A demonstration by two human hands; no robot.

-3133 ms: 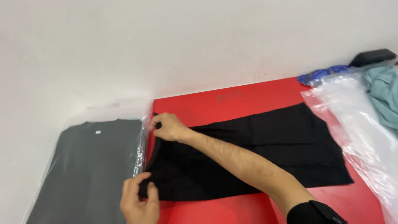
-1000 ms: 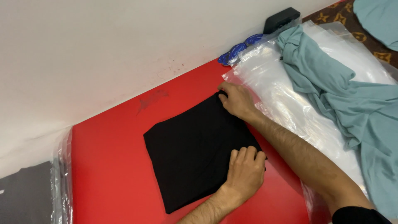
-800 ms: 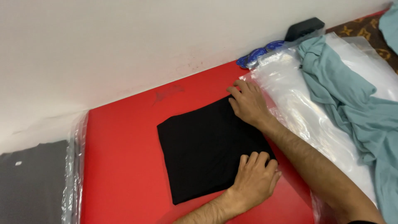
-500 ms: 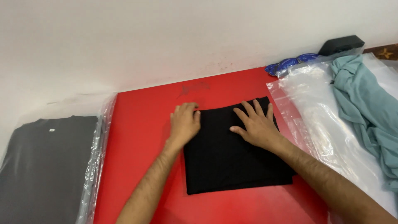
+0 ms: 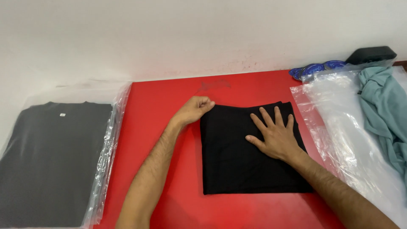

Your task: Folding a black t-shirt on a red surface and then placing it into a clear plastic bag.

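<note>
While the black cloth [image 5: 250, 148] lies folded mid-desk [image 5: 165, 110], the right hand [image 5: 274, 135] presses flat on it, fingers spread wide and holding nothing. The left hand [image 5: 194, 109] curls narrow, pinching the cloth's far left corner. Tug too hard there and the layers could slide askew. Both forearms reach in from the near edge.

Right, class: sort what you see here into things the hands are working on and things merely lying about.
In hand:
folded black cloth
left hand, at its top-left corner
right hand, flat on it

Lying about:
bagged grey shirt
clear plastic bags
teal garment
blue items
black box
</note>
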